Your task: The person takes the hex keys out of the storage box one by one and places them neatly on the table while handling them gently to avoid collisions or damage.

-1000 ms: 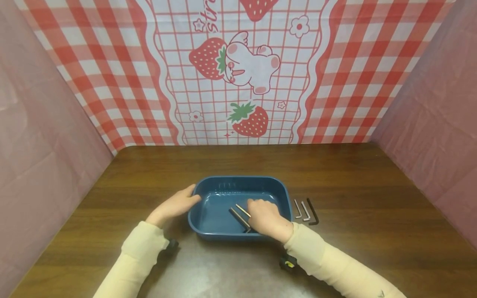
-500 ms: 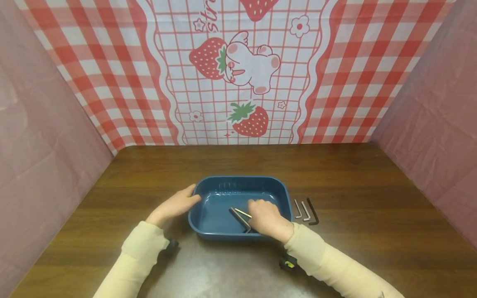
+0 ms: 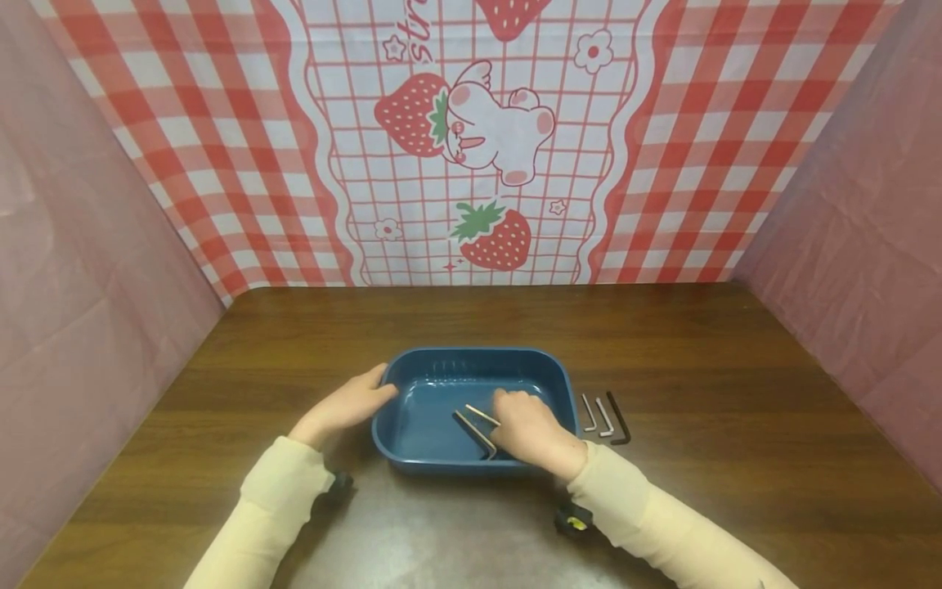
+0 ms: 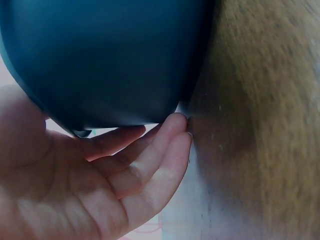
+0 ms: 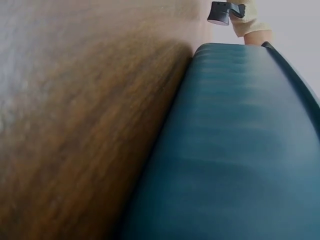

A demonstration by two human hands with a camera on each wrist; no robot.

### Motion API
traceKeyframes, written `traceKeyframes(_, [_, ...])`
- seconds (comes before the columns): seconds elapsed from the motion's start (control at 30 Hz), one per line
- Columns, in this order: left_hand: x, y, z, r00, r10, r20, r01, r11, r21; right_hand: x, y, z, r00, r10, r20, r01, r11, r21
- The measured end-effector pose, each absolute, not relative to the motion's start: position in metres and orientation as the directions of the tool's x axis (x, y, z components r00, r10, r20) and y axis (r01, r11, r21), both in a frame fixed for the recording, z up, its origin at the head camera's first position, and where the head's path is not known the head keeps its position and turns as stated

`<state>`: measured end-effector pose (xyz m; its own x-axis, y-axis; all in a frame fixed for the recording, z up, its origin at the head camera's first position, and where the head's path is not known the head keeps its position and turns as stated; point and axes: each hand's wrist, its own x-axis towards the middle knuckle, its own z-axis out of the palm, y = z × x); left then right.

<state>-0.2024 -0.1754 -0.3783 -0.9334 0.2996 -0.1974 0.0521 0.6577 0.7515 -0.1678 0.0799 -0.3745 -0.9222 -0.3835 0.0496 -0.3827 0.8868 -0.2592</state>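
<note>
A blue tray [image 3: 434, 409] stands on the table. My left hand [image 3: 349, 406] grips its left end, thumb over the rim; in the left wrist view the fingers of that hand [image 4: 115, 175] lie against the outer wall. Inside the tray, my right hand [image 3: 533, 429] has its fingers curled round a thin light-coloured hex key [image 3: 480, 415], whose end sticks out to the left. Just beside it, a darker L-shaped hex key [image 3: 473, 433] lies on the tray floor. The right wrist view shows only the tray's outer side [image 5: 235, 150], with the right fingers hidden.
Right of the tray, two silver hex keys [image 3: 588, 413] and a larger black one [image 3: 619, 419] lie in a row on the wooden table [image 3: 699, 360]. A checked cloth [image 3: 250, 164] hangs behind, with pink cloth at both sides.
The thin key's visible end dipped toward the darker key half a second ago and is now raised away from it again. My right hand has shifted slightly right; the left has stayed put.
</note>
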Motion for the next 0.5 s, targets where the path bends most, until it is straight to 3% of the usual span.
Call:
traceKeyframes(0.27, [-0.2020,-0.1751,-0.3783,-0.934,0.304,-0.190,0.062,0.660,0.749,-0.1687,0.0849,-0.3703,-0.912,-0.397,0.100,-0.407,0.853,-0.326])
traceKeyframes(0.5, [-0.2006,-0.1742,-0.3780,-0.936,0.293,-0.195,0.041,0.643,0.765,-0.1697,0.0882,-0.3646,-0.917,-0.393,0.067,-0.390,0.849,-0.357])
